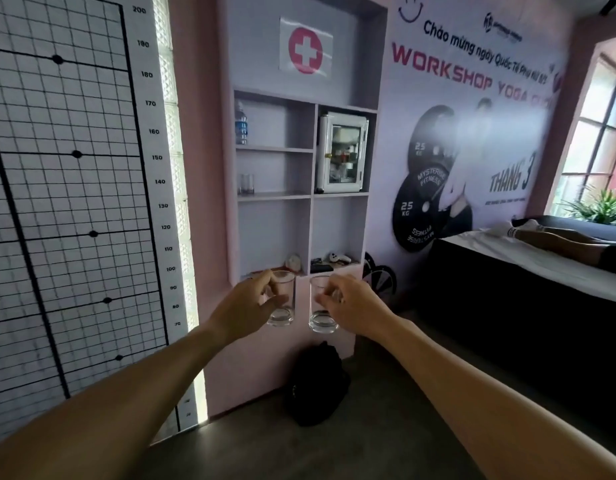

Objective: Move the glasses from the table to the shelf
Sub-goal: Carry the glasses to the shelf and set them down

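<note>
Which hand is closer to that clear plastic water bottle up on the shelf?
Left. The left hand is below the clear plastic water bottle, slightly to its right; the right hand is further right.

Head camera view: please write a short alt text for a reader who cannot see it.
The left hand and the right hand each hold an empty clear glass upright, carried toward a recessed wall shelf. Glasses already stand in one compartment.

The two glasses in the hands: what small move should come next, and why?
Probably lift both up toward the left middle shelf compartment. The left hand holds one glass and the right hand holds the other glass, both below the shelf openings. Glasses already on the shelf stand at that compartment's left, with room beside them.
</note>
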{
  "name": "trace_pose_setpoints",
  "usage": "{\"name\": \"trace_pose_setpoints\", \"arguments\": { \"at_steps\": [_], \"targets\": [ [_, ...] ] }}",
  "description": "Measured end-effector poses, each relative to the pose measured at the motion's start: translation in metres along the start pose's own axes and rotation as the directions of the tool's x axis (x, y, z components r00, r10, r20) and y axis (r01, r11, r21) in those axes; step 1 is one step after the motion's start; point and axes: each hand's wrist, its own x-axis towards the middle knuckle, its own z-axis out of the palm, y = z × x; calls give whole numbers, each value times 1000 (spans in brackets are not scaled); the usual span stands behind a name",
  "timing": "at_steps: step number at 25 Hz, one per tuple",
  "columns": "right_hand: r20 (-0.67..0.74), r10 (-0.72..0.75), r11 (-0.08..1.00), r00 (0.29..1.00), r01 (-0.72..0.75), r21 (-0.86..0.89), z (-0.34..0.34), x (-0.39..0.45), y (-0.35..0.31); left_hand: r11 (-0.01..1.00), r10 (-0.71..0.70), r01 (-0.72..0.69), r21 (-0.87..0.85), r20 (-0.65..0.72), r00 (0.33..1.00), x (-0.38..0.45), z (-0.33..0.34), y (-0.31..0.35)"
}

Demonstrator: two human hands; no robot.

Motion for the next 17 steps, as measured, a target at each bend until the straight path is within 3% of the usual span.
{"name": "trace_pose_setpoints", "arguments": {
  "at_steps": [17],
  "targets": [
    [-75,-1,999,997,-2,-36,38,304,101,998,61,-60,21,-47,997,276,28,-165]
  ]
}}
